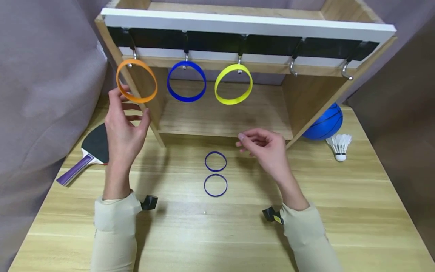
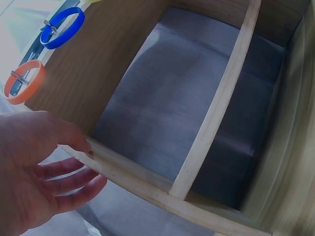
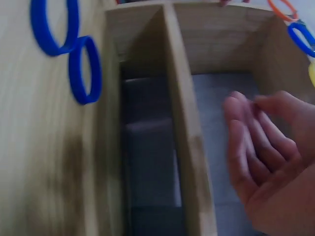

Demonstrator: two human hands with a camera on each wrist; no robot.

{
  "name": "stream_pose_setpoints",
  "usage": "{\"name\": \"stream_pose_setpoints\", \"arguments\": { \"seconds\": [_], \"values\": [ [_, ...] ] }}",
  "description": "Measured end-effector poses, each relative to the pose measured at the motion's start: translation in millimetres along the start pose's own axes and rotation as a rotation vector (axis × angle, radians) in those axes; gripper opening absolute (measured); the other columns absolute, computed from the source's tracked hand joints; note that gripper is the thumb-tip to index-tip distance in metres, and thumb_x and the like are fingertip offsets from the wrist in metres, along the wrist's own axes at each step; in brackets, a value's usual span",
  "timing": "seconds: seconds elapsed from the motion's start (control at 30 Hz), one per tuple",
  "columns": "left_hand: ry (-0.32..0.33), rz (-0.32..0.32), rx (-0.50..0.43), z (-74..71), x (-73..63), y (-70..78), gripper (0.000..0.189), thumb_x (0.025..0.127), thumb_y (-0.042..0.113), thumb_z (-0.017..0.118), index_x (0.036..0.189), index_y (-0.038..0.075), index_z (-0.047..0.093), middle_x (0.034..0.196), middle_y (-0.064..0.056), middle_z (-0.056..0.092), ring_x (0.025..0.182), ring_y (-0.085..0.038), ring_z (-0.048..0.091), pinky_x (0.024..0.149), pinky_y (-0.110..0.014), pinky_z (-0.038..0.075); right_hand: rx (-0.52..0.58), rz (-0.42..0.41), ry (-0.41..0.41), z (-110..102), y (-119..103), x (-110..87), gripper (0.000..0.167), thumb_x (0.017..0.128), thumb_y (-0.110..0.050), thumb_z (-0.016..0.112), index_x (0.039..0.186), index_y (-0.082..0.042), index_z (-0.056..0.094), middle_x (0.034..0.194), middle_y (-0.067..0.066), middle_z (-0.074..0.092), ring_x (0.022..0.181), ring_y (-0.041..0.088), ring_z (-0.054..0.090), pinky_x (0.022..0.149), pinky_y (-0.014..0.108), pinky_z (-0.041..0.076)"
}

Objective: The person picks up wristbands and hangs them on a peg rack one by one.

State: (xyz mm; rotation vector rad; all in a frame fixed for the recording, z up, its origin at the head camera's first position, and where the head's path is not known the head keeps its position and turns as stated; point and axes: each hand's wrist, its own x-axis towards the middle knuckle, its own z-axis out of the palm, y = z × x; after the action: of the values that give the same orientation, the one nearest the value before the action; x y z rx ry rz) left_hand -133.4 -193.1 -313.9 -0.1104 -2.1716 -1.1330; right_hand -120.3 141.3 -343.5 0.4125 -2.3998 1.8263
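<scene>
At the left of a wooden rack, my left hand [image 1: 124, 130] grips the front edge of the side panel [image 2: 133, 184], thumb on the inner side and fingers outside. Just above that hand, an orange silicone wristband [image 1: 136, 99] hangs from the leftmost hook. A blue wristband [image 1: 187, 99] and a yellow wristband [image 1: 231, 101] hang on the neighbouring hooks. My right hand [image 1: 270, 151] hovers before the rack's lower part, thumb close to the index finger, other fingers loosely bent, nothing visible between them. Two dark blue wristbands [image 1: 215, 195] lie on the table between my hands.
Two bare hooks [image 1: 293, 68] are on the right of the rack's black strip [image 1: 214, 41]. A table tennis bat [image 1: 96, 143] lies on the left. A blue ball [image 1: 326, 122] and a shuttlecock [image 1: 340, 145] are on the right. Grey cloth [image 1: 44, 75] hangs beside the table.
</scene>
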Motion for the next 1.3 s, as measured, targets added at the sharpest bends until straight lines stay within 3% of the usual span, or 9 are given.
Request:
{"name": "stream_pose_setpoints", "arguments": {
  "seconds": [0.13, 0.23, 0.37, 0.6, 0.73, 0.97, 1.3],
  "values": [
    [0.011, -0.004, -0.009, -0.5, 0.1, -0.3, 0.054, 0.085, 0.002, 0.070, 0.132, 0.016, 0.048, 0.118, -0.001, 0.062, 0.094, -0.014, 0.064, 0.068, -0.022, 0.056, -0.219, 0.068, -0.159, 5, 9, 0.5, 0.018, 0.091, -0.024, 0.071, 0.097, -0.007, 0.074, 0.079, 0.004, 0.073, 0.067, 0.024, 0.069, 0.053, 0.033, 0.057],
    [0.008, -0.008, -0.010, -0.3, 0.1, -0.2, 0.054, 0.085, 0.002, 0.070, 0.132, 0.016, 0.048, 0.118, -0.001, 0.062, 0.094, -0.014, 0.064, 0.068, -0.023, 0.056, -0.306, 0.108, -0.234, 10, 17, 0.3, 0.017, 0.093, -0.019, 0.069, 0.099, -0.003, 0.073, 0.080, 0.005, 0.072, 0.067, 0.026, 0.069, 0.052, 0.033, 0.056],
    [0.005, -0.004, -0.003, -0.2, 0.1, -0.4, 0.054, 0.085, 0.003, 0.070, 0.132, 0.016, 0.047, 0.119, -0.001, 0.062, 0.095, -0.014, 0.064, 0.068, -0.021, 0.056, -0.384, 0.149, -0.282, 16, 29, -0.2, 0.016, 0.093, -0.016, 0.069, 0.102, -0.004, 0.072, 0.082, 0.005, 0.072, 0.064, 0.025, 0.068, 0.053, 0.032, 0.055],
    [0.008, 0.006, -0.005, -0.4, 0.4, -1.1, 0.054, 0.085, 0.003, 0.070, 0.132, 0.016, 0.047, 0.120, -0.002, 0.062, 0.095, -0.016, 0.064, 0.068, -0.018, 0.055, -0.621, 0.207, -0.345, 27, 42, -0.7, 0.016, 0.089, -0.028, 0.072, 0.098, -0.014, 0.073, 0.078, -0.007, 0.068, 0.067, 0.011, 0.063, 0.060, 0.032, 0.051],
    [0.003, -0.006, -0.004, -0.4, 0.3, -1.0, 0.054, 0.085, 0.003, 0.070, 0.133, 0.016, 0.047, 0.120, -0.001, 0.061, 0.095, -0.014, 0.064, 0.068, -0.019, 0.055, -0.660, 0.206, -0.329, 32, 48, -1.3, 0.019, 0.089, -0.033, 0.073, 0.095, -0.015, 0.073, 0.078, -0.008, 0.067, 0.071, 0.009, 0.061, 0.064, 0.032, 0.050],
    [0.002, -0.009, -0.002, 0.3, 0.0, -1.4, 0.054, 0.085, 0.004, 0.070, 0.133, 0.016, 0.047, 0.120, -0.001, 0.061, 0.096, -0.014, 0.064, 0.069, -0.020, 0.056, -0.693, 0.213, -0.300, 40, 58, -1.4, 0.027, 0.087, -0.041, 0.072, 0.093, -0.015, 0.072, 0.073, -0.007, 0.063, 0.067, 0.011, 0.058, 0.058, 0.031, 0.048],
    [0.004, -0.004, -0.005, 0.2, -0.2, -1.6, 0.054, 0.086, 0.004, 0.070, 0.133, 0.017, 0.047, 0.120, -0.001, 0.061, 0.096, -0.015, 0.064, 0.069, -0.018, 0.054, -0.618, 0.246, -0.270, 41, 62, 0.3, 0.012, 0.088, -0.023, 0.073, 0.090, -0.012, 0.069, 0.076, -0.002, 0.065, 0.068, 0.014, 0.060, 0.059, 0.030, 0.051]
  ]
}}
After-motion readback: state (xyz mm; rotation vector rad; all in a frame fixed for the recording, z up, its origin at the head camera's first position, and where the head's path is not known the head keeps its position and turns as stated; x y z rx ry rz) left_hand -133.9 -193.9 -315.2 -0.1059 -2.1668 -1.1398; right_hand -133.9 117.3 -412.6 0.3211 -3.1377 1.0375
